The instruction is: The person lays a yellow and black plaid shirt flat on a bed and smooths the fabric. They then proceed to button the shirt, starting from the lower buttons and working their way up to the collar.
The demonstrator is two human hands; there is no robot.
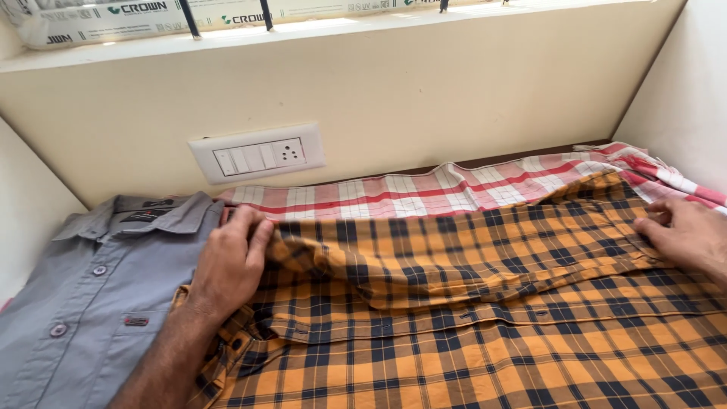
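Domestic room, likely a bedroom or laundry corner. Evidence: cream plastered walls, a wall switch plate with socket (pixel 257 154) at 11 o'clock, a window ledge (pixel 318 34) at 12 o'clock, and household shirts laid flat below.

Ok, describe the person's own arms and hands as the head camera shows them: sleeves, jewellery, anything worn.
Both are bare. The left hand shows no glove, ring or watch, and its forearm is uncovered and hairy right down to the bottom edge of the picture, with no sleeve in view. The right hand is also ungloved and ringless; only the hand and wrist show before the picture's edge cuts them off, so any sleeve there is out of view.
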